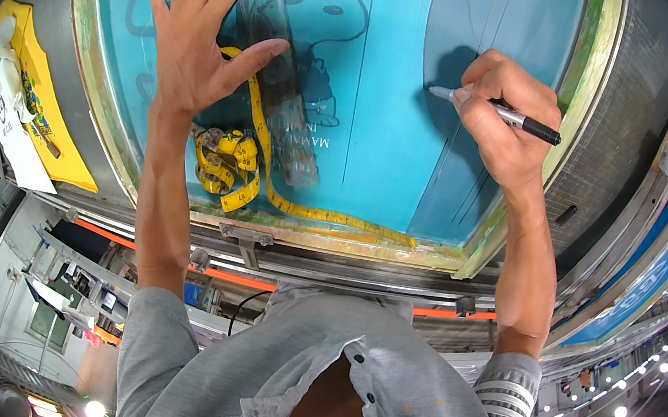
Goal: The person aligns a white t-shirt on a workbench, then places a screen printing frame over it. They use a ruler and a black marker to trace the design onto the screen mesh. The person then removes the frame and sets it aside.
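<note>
My left hand (198, 40) lies spread on the teal mesh of a silkscreen frame (588, 82), fingers pointing to the far edge. In my right hand (507, 118) is a black-and-white marker pen (538, 129). Its grey tip end reaches left to the edge of a darker, curved area of the mesh, where thin lines run. A yellow tape measure (244, 192) sits partly coiled below my left hand, one strand passing up by the thumb and another stretching right along the near edge. Next to the thumb lies a clear ruler-like strip (301, 153) over a faint cartoon figure (316, 91).
Yellow printed fabric (63, 132) and a white printed sheet (16, 130) lie left of the frame. Several other screen frames (642, 260) lean at the right. An orange-edged rail (230, 277) runs between the table and my body.
</note>
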Available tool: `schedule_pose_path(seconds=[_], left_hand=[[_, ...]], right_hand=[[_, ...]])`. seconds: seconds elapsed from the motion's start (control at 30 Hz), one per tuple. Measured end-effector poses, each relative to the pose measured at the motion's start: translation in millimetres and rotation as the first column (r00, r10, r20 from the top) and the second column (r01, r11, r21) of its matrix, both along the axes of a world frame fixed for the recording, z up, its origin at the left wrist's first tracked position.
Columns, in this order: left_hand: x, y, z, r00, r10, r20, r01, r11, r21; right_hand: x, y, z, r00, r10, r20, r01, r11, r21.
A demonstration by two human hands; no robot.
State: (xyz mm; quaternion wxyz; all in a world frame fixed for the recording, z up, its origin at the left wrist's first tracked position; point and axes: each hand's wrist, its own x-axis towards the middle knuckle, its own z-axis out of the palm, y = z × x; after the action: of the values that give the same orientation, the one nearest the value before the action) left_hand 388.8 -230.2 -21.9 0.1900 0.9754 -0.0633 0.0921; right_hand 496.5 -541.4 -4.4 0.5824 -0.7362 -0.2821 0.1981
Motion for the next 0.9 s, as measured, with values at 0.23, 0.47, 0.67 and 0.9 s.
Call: schedule_pose_path(seconds=[0.23, 0.47, 0.67, 0.9], left_hand=[[-2, -5, 15, 0.961, 0.152, -0.232, -0.125, 0.984, 0.126], [-3, 0, 11, 0.974, 0.117, -0.194, -0.081, 0.98, 0.184], [-6, 2, 5, 0.977, 0.115, -0.182, -0.097, 0.99, 0.102], [-7, 2, 6, 0.974, 0.12, -0.191, -0.096, 0.987, 0.129]], right_hand=[[-1, -5, -2, 0.998, 0.046, -0.031, -0.046, 0.999, -0.002], [2, -6, -2, 0.993, 0.104, -0.064, -0.105, 0.994, -0.024], [2, -7, -2, 0.986, 0.139, -0.091, -0.14, 0.99, -0.009], [4, -7, 3, 0.975, 0.195, -0.11, -0.204, 0.976, -0.081]])
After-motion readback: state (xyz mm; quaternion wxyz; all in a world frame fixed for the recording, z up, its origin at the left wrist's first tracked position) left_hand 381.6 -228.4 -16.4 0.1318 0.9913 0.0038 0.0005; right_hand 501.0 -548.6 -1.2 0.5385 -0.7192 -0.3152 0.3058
